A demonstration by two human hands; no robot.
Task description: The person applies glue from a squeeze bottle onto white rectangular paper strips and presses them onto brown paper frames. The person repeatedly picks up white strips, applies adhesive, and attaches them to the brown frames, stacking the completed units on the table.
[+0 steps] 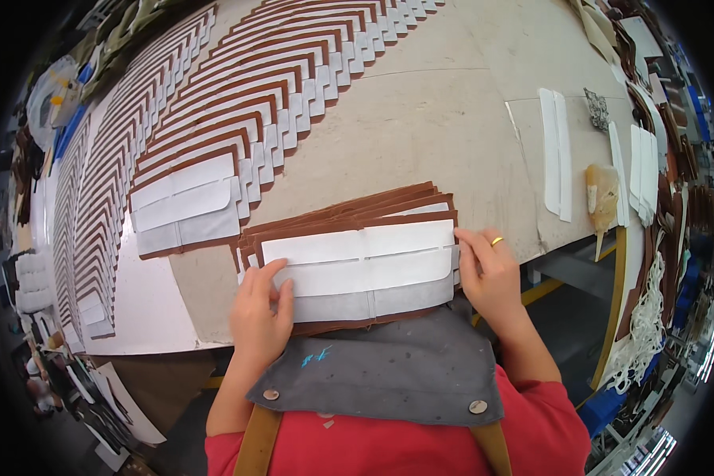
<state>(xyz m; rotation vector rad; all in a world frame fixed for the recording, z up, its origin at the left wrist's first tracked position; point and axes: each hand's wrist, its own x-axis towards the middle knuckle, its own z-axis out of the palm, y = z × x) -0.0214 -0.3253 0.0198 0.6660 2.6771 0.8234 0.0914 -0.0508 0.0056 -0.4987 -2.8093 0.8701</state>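
A pile of brown leather-like panels (337, 210), faced with white and grey backing pieces, lies at the table's near edge. On its top is one panel (357, 274) with two white strips above a grey lower strip. My left hand (259, 305) is at this panel's left edge, its index fingertip over the white piece and the thumb close below. Bent fingers of my right hand (492, 274), which wears a ring, hold the panel's upper right corner. The undersides of both grips are hidden.
Overlapping rows of similar panels (254, 95) run across the table's left side. At the right lie white strips (556, 155), a yellowish glue bottle (601, 194) and a crumpled grey piece (596, 109). White cords (642, 325) hang beyond the table's right edge.
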